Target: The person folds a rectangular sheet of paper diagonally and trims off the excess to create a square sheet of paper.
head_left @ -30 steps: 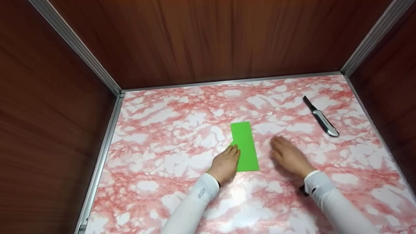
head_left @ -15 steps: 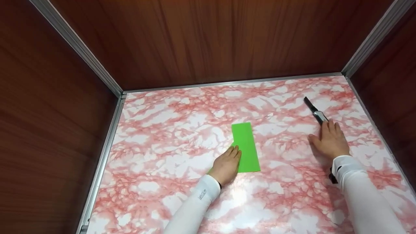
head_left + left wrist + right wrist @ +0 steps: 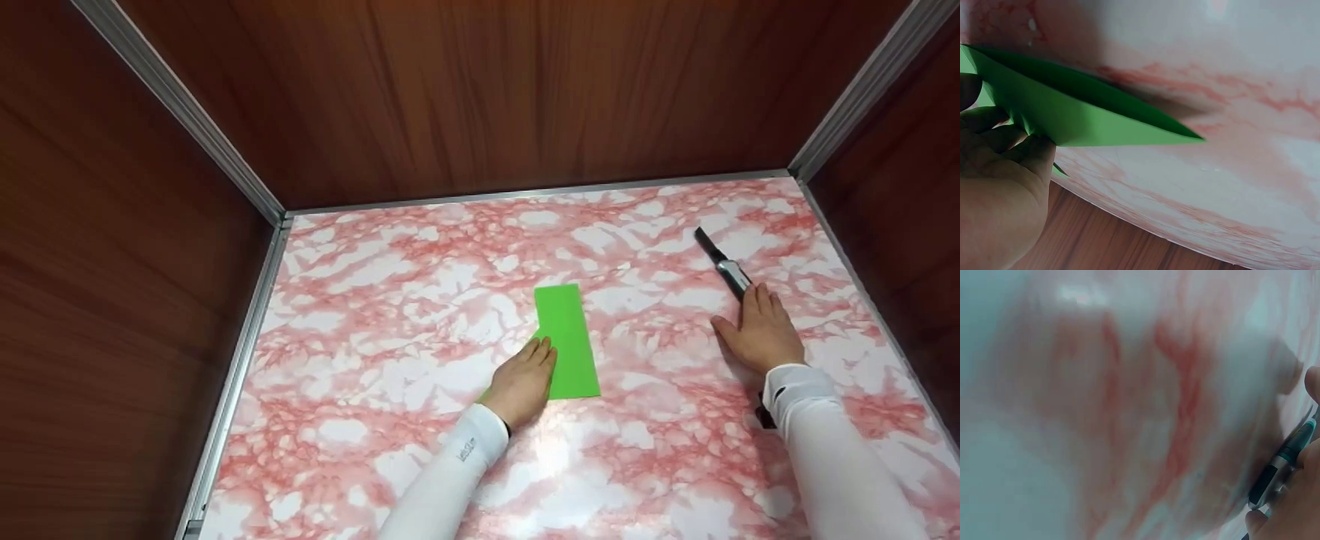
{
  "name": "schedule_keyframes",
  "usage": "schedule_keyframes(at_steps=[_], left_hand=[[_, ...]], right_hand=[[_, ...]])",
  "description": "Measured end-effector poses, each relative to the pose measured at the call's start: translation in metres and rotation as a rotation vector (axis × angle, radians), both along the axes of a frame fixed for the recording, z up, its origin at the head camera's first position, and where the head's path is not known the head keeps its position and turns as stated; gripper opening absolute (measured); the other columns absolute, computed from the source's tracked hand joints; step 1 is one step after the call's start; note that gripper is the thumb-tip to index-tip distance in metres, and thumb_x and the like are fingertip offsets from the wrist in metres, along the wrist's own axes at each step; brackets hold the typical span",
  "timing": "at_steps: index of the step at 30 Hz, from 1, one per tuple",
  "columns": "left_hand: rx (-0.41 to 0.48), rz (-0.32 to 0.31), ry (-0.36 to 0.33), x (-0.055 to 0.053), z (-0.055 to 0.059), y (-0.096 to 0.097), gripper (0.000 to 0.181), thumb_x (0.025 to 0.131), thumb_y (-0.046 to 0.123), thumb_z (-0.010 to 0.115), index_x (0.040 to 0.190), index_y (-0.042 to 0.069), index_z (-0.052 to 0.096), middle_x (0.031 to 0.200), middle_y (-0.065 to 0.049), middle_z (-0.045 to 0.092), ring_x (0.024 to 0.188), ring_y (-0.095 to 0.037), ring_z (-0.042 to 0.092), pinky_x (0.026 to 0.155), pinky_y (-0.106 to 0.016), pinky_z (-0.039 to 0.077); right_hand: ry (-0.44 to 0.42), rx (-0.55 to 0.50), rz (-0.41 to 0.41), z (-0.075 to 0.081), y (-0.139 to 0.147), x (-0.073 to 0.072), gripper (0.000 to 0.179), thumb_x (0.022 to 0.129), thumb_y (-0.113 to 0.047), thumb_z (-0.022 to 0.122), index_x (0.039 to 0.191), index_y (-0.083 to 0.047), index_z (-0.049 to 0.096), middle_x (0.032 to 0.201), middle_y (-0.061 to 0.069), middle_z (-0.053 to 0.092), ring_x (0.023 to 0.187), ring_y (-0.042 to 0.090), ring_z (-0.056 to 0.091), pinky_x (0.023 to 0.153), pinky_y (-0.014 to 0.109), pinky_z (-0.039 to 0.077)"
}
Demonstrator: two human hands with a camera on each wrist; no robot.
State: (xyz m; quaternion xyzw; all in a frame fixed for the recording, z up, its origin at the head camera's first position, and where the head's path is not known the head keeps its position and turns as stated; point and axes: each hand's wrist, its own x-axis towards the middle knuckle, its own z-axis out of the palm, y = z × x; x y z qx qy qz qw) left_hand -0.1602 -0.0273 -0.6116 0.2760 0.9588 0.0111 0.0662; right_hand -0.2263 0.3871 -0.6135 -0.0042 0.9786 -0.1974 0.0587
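1. L hand [image 3: 521,382], qty 1. Fingers near-straight, unclenched, laid on green paper [image 3: 571,352].
2. R hand [image 3: 765,336], qty 1. Fingers extended over knife [image 3: 731,274], thumb splayed; not wrapped round it.
3. Green paper, qty 1, folded. Under L fingers, main strip running out to their R; small corner shows L of hand. L wrist view: layers gape, pointed flap jutting clear of fingers. Risk: uneven pressure may shift layers & crease off-line; if fingers lift, fold prob. springs apart or sheet slides.
4. Knife, qty 1. Handle under R fingertips, nr end hidden by hand in head view. Risk: w/o thumb round it, handle may skid or roll.
5. Blade [image 3: 706,241], dark, exposed. Beyond R fingertips, pointing away & slightly L. Risk: cut to L fingers if carried across carelessly, since they lie on paper; also scored surface if pressed down.
6. Counter [image 3: 360,375], pink/wht marbled, glossy. Beneath both sets of fingers. Risk: smooth finish makes slips likelier, est.
7. Wood panel [image 3: 525,97], qty 1. Well beyond fingers, past far edge.
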Motion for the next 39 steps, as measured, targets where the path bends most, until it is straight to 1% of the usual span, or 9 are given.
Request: schedule_keyframes(at_steps=[3,12,18,22,26,32,39], left_hand=[[0.006,-0.002,0.011,0.001,0.000,0.000,0.046,0.105,0.025,0.040,0.149,0.008,0.040,0.155,-0.008,0.033,0.143,-0.022,0.025,0.113,-0.027,0.021],[0.014,-0.007,0.008,0.001,-0.001,0.001,0.046,0.106,0.023,0.040,0.149,0.008,0.040,0.155,-0.009,0.032,0.143,-0.023,0.025,0.114,-0.029,0.021],[0.018,-0.009,0.011,0.002,0.000,0.001,0.046,0.105,0.021,0.041,0.148,0.007,0.041,0.154,-0.010,0.033,0.143,-0.024,0.026,0.113,-0.030,0.023],[0.026,0.003,-0.033,0.001,0.001,0.002,0.046,0.106,0.023,0.039,0.149,0.007,0.038,0.156,-0.009,0.029,0.144,-0.024,0.022,0.114,-0.031,0.020],[0.031,0.021,-0.081,0.001,0.001,0.002,0.047,0.107,0.024,0.036,0.151,0.007,0.034,0.158,-0.008,0.024,0.145,-0.023,0.017,0.115,-0.031,0.016],[0.020,0.018,-0.067,0.001,0.000,0.003,0.047,0.107,0.024,0.036,0.151,0.008,0.035,0.158,-0.008,0.025,0.145,-0.022,0.018,0.115,-0.030,0.016],[0.030,0.025,-0.061,0.002,0.001,0.002,0.047,0.107,0.024,0.037,0.151,0.009,0.035,0.157,-0.008,0.026,0.145,-0.022,0.019,0.114,-0.030,0.019]], right_hand=[[0.013,0.009,0.017,0.000,-0.007,0.005,0.094,0.099,-0.055,0.040,0.148,0.014,-0.001,0.151,0.039,-0.003,0.138,0.056,-0.001,0.111,0.061,0.003],[0.038,0.025,0.045,-0.001,-0.026,0.019,0.092,0.099,-0.054,0.042,0.150,0.011,0.002,0.154,0.035,0.001,0.139,0.053,0.002,0.110,0.061,0.006],[0.002,0.024,0.065,0.000,-0.039,0.027,0.093,0.099,-0.056,0.041,0.151,0.009,0.002,0.155,0.033,-0.001,0.140,0.052,0.001,0.110,0.062,0.005],[-0.005,0.032,0.090,0.002,-0.047,0.031,0.093,0.098,-0.058,0.041,0.151,0.009,0.005,0.155,0.033,0.001,0.141,0.050,0.002,0.111,0.061,0.005],[0.009,0.042,0.124,0.003,-0.055,0.036,0.091,0.098,-0.056,0.042,0.151,0.010,0.008,0.155,0.033,0.006,0.142,0.049,0.005,0.111,0.060,0.007],[0.028,0.029,0.165,0.003,-0.067,0.047,0.088,0.099,-0.053,0.044,0.152,0.008,0.010,0.156,0.031,0.008,0.142,0.048,0.008,0.111,0.059,0.010],[0.010,0.035,0.206,0.006,-0.079,0.059,0.088,0.098,-0.054,0.046,0.152,0.007,0.012,0.157,0.029,0.010,0.142,0.048,0.011,0.112,0.057,0.012]])
